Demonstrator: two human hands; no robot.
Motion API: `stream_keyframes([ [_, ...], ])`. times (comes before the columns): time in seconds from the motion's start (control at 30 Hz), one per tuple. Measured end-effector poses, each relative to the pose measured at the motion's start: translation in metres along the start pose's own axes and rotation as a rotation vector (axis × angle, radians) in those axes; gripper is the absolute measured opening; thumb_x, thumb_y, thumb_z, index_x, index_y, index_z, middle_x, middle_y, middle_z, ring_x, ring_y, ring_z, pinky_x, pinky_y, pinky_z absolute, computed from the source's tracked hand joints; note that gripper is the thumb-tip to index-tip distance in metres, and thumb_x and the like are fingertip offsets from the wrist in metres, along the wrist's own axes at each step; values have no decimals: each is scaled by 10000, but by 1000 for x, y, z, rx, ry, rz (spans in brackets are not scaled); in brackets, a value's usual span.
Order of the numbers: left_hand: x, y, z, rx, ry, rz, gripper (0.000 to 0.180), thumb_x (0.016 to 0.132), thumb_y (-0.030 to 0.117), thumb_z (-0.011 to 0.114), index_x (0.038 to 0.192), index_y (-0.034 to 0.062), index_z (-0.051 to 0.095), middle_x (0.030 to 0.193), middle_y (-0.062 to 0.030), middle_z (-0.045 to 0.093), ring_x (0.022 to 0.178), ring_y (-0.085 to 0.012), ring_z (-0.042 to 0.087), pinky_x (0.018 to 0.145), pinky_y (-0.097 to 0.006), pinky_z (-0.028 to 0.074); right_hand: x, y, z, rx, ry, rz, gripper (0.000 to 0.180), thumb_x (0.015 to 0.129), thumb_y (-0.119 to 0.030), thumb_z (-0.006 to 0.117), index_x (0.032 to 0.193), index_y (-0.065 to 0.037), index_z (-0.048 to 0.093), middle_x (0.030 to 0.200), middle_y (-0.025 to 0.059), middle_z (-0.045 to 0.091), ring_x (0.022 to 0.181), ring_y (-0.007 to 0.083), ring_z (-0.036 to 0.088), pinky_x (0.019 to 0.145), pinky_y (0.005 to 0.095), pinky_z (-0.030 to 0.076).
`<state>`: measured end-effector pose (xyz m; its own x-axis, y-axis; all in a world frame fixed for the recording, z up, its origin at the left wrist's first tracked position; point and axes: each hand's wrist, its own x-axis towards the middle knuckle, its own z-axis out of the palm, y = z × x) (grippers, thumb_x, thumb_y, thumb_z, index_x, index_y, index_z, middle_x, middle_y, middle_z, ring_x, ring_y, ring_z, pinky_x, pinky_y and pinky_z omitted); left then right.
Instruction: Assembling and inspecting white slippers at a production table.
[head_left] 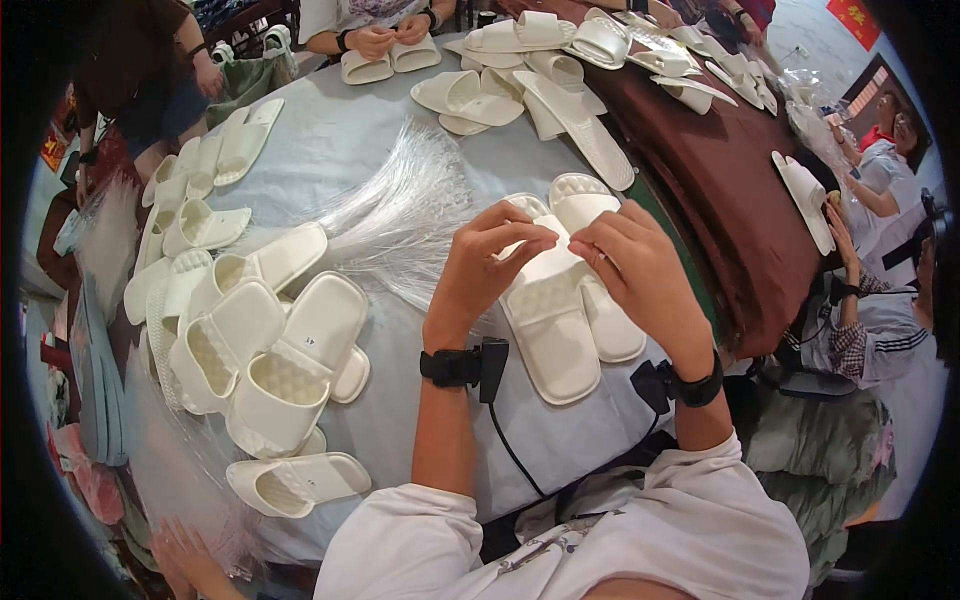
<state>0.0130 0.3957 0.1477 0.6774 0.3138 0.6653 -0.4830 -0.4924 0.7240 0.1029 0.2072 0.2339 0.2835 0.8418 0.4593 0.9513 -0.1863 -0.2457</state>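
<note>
Both of my hands are raised over a pair of cream slide slippers, the left slipper [553,345] and the right slipper [614,325], lying side by side on the covered table. My left hand [482,262] is closed in a pinch, thumb against fingertips. Close beside it, my right hand [640,275] pinches in the same way, fingertips facing the left ones. Whatever sits between the fingers is too thin or small to make out. To the left of my hands, a bundle of thin see-through strands [410,205] spreads over the table.
Piled cream slippers [318,325] cover the table's left side, and more slippers [470,97] lie at the far side. A brown covering [735,220] runs along the right. Across the table, another person's hands [390,38] are above slippers. Other people sit and stand around.
</note>
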Motion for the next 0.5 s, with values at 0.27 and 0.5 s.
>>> stream_keyframes([
  [0.27, -1, -3, 4, -30, -91, 14, 190, 824, 21, 842, 996, 85, 795, 949, -31, 721, 839, -175, 653, 697, -305, 507, -20, -2, 7, 103, 30, 59, 126, 899, -119, 739, 900, -18, 663, 866, 96, 661, 825, 300, 587, 750, 412, 485],
  [0.5, -5, -9, 4, 185, -27, -130, 198, 956, 106, 729, 1145, 49, 742, 1121, -124, 723, 1110, -308, 638, 960, -387, 506, -61, 8, -40, 137, -142, 322, 75, 875, -63, 703, 868, -13, 647, 809, 93, 647, 790, 275, 580, 725, 382, 475],
])
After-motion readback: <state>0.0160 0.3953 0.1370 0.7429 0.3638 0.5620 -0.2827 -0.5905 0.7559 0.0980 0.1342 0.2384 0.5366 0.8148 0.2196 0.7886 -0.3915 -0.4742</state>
